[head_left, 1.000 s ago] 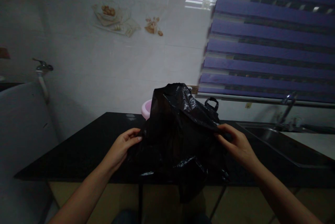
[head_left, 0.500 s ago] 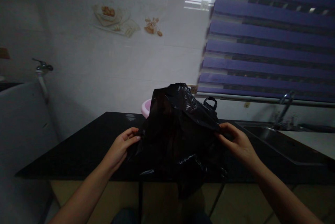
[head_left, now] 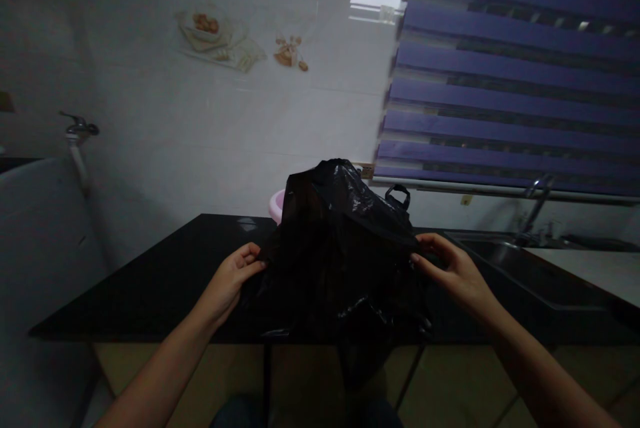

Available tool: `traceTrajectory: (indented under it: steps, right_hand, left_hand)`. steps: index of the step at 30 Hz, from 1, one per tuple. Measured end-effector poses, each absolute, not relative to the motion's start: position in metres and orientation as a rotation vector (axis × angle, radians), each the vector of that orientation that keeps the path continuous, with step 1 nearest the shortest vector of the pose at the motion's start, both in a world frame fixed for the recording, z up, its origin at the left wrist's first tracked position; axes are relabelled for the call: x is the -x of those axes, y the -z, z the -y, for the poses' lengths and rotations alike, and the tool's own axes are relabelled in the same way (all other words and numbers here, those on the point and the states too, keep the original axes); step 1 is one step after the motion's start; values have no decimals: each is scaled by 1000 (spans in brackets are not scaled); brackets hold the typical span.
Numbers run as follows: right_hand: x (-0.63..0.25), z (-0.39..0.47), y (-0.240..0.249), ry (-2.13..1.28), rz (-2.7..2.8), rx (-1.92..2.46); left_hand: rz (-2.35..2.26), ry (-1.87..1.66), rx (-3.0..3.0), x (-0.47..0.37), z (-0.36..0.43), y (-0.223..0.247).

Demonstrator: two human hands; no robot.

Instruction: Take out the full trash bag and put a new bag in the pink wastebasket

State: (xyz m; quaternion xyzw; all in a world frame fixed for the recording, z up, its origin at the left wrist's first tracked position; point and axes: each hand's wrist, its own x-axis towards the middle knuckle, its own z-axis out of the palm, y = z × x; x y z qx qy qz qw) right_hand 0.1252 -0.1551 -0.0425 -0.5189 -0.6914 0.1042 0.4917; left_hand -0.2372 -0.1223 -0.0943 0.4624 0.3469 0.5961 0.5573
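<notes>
Stretching across the lower view, the glossy black stone bench [head_left: 160, 281] carries a crumpled, shiny black plastic bag [head_left: 345, 248] at its middle, peaked on top and drooping over the front edge; its contents are hidden. At right, a rectangular grey metal sink [head_left: 505, 253] is set into the bench, its bottom dark. The right hand [head_left: 457, 275] pinches the bag's right edge between thumb and fingers; the left hand [head_left: 231, 281] pinches the left edge likewise. Behind the bag, partly covered, shows a pale pink round-rimmed container [head_left: 275, 207]. A black loop handle [head_left: 399, 187] stands at the bag's upper right.
</notes>
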Motion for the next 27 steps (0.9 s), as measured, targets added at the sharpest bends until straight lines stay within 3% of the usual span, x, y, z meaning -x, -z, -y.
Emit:
traceTrajectory:
  steps: [27]
  right_hand:
    - [-120, 166, 36, -233, 1543, 1126]
  left_hand:
    - [-803, -1480, -1051, 244, 148, 83]
